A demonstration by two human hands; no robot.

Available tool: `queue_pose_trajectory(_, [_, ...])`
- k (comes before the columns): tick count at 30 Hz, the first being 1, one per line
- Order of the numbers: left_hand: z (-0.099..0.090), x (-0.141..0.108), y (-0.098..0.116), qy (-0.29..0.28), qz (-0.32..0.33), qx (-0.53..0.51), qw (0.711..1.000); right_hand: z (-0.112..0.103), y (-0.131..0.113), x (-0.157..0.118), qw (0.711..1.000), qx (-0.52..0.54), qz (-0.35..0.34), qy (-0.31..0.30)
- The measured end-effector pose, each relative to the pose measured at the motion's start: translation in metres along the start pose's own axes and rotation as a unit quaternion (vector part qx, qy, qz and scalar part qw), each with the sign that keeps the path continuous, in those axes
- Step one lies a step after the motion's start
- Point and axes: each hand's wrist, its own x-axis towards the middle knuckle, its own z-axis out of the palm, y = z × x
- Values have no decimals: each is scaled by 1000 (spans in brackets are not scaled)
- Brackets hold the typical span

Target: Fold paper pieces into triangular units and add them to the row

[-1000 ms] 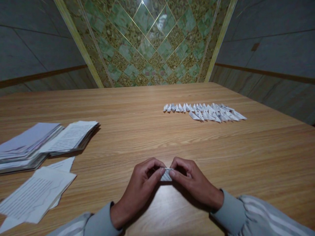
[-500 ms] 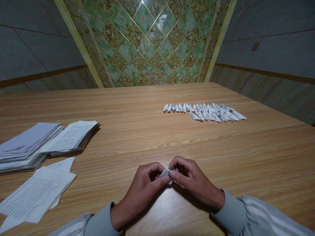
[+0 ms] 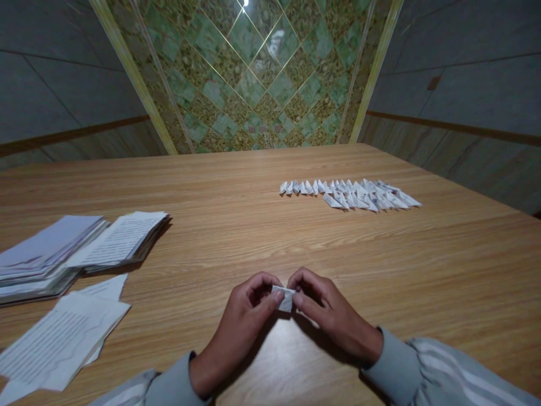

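A small folded piece of paper (image 3: 286, 302) is pinched between my two hands, just above the near middle of the wooden table (image 3: 220, 237). My left hand (image 3: 249, 316) grips its left end, thumb on the near face and fingers curled behind. On the right end, the thumb and fingers of my right hand (image 3: 329, 310) are closed as well. Part of the paper is covered by my thumbs and fingertips. Farther off to the right stand rows of small folded paper boats (image 3: 359, 194), packed close together.
At the left lies a thick stack of papers (image 3: 54, 242) with a pile of printed sheets (image 3: 122, 239) beside it. Nearer to me, several loose torn sheets (image 3: 63, 332) overlap. A tiled wall (image 3: 253, 84) rises behind the table's far edge.
The folded paper has turned from a pointed, diamond-like outline to a flatter shape with a straight top edge. My left fingers have shifted slightly up and left on it.
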Motion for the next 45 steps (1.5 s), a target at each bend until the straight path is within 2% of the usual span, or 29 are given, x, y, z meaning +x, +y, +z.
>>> queue_pose_trajectory(3, [1, -1, 0, -14, 8, 11, 1000, 0, 0, -1, 999, -23, -15, 16])
queue_pose_trajectory(7, [0, 1, 3, 14, -2, -4, 1000, -1, 0, -2, 998, -32, -30, 44])
queue_pose_trajectory(13, [-1, 0, 10, 1, 26, 42, 999, -1, -1, -1, 998, -60, -22, 6])
queue_pose_trajectory(15, [0, 0, 9, 7, 32, 46, 998, -1, -1, 0, 997, -67, -26, 11])
queue_pose_trajectory(19, [0, 3, 4, 14, 4, -2, 1000, -1, 1, 0, 998, -24, -34, 39])
queue_pose_trajectory(22, [-1, 4, 3, 15, -8, -5, 1000, -1, 0, 0, 1000, -11, -23, 19])
queue_pose_trajectory(25, [-1, 1, 6, -12, 22, 42, 999, -2, -3, 0, 999, -44, -26, 0])
queue_pose_trajectory(28, [-1, -1, 8, -25, 58, 110, 992, -2, -2, -1, 997, -68, -43, 15])
queue_pose_trajectory(31, [0, -1, 6, 6, 26, 55, 998, -2, 1, -2, 997, -44, -46, 42])
queue_pose_trajectory(34, [-1, 1, 5, 13, -1, 16, 1000, -3, 1, -2, 999, -18, -36, 35])
queue_pose_trajectory(38, [-3, 1, 9, -11, 51, 76, 996, -3, -4, -1, 997, -58, -42, 4])
queue_pose_trajectory(41, [-3, -2, 12, -22, 92, 134, 986, -2, -4, -1, 993, -98, -69, 6])
queue_pose_trajectory(43, [-2, -2, 10, -22, 72, 101, 992, -1, -2, -2, 994, -83, -68, 22])
queue_pose_trajectory(45, [0, -1, 5, -27, 26, 26, 999, 0, 0, -2, 997, -26, -51, 44])
